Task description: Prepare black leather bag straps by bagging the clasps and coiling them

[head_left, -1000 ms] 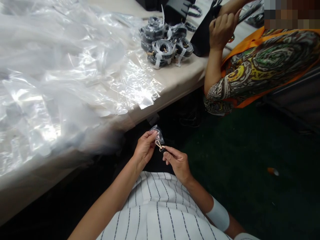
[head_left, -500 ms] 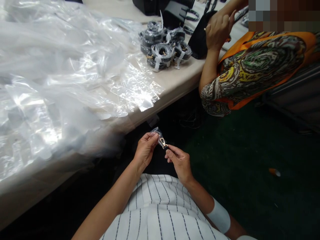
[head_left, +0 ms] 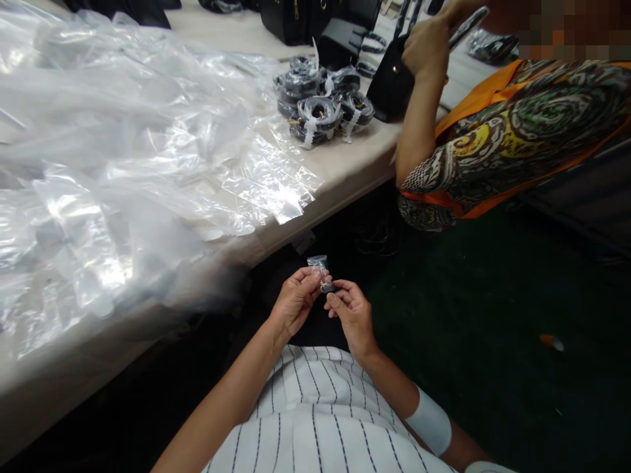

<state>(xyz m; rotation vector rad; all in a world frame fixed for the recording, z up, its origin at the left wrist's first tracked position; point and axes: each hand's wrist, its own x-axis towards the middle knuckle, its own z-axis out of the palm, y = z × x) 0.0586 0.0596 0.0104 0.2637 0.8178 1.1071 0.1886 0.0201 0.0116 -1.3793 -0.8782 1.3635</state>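
Low in front of my lap, my left hand (head_left: 299, 297) pinches a small clear plastic bag (head_left: 318, 261), its open end sticking up past the fingers. A gold snap hook (head_left: 325, 286) on a short black strap end sits at the bag's lower part, mostly inside the plastic. My right hand (head_left: 351, 310) is closed at the black strap end, just right of the hook. Most of the strap is hidden by the fingers or lost against the dark background.
Many clear plastic bags (head_left: 148, 144) cover the table's left side. Several wrapped coiled straps (head_left: 318, 118) lie near the edge, with black handbags (head_left: 296, 20) behind. A co-worker in a patterned sleeve (head_left: 522, 144) stands at the right, one hand (head_left: 428, 49) raised.
The gold hook has gone deeper into the small bag, and my hands have come closer together. The co-worker's hand has shifted a little upward.
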